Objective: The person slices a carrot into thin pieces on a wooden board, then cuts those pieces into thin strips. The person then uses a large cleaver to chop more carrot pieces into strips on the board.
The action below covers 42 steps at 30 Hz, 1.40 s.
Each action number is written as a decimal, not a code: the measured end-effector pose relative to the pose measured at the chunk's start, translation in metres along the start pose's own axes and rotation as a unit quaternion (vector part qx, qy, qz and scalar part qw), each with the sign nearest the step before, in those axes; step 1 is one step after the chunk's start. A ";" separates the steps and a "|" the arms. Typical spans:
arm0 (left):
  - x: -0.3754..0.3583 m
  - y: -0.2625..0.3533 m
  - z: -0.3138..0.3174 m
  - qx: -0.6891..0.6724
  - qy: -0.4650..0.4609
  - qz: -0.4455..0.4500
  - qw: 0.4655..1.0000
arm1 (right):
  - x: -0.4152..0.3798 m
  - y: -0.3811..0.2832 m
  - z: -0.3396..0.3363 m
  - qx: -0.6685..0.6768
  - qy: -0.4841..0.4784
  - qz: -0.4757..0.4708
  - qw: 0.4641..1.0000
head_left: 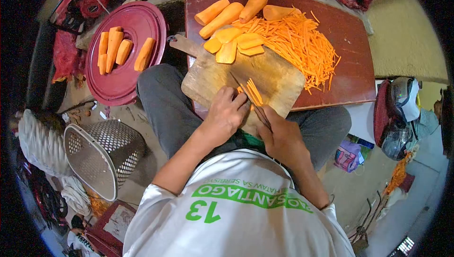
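Right hand closed round the handle of a knife, blade angled forward-left over the wooden cutting board. Left hand curled just left of the blade; cannot tell whether it grips anything. Carrot sticks beside the blade; carrot slices beyond both hands.

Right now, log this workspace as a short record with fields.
Left hand: curled beside the knife
Right hand: gripping the knife
Wooden cutting board: bears flat carrot slices and a few cut carrot sticks
Carrot strips: heaped on the red table
Larger carrot pieces: some on the table, others on the round maroon tray
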<state>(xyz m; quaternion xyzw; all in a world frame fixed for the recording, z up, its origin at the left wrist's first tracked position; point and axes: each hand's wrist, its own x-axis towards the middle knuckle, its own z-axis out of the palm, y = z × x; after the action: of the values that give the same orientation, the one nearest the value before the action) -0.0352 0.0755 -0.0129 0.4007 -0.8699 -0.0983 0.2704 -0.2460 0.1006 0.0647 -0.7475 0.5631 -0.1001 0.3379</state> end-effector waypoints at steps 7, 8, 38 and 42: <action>-0.004 -0.001 0.005 -0.021 0.012 -0.011 1.000 | -0.021 0.000 -0.001 -0.001 -0.008 0.001 1.000; -0.003 -0.001 0.006 -0.019 0.020 -0.008 1.000 | -0.013 0.002 0.007 -0.010 0.002 -0.004 1.000; -0.005 0.001 0.002 0.001 0.051 -0.027 0.998 | 0.000 0.002 0.003 0.047 -0.022 -0.003 0.999; -0.008 0.003 0.006 -0.001 0.061 -0.035 0.998 | -0.021 -0.002 -0.006 0.021 -0.048 0.031 0.998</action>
<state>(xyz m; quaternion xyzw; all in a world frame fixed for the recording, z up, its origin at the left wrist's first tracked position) -0.0360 0.0831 -0.0205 0.4363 -0.8369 -0.0841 0.3197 -0.2549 0.1173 0.0756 -0.7261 0.5671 -0.0652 0.3833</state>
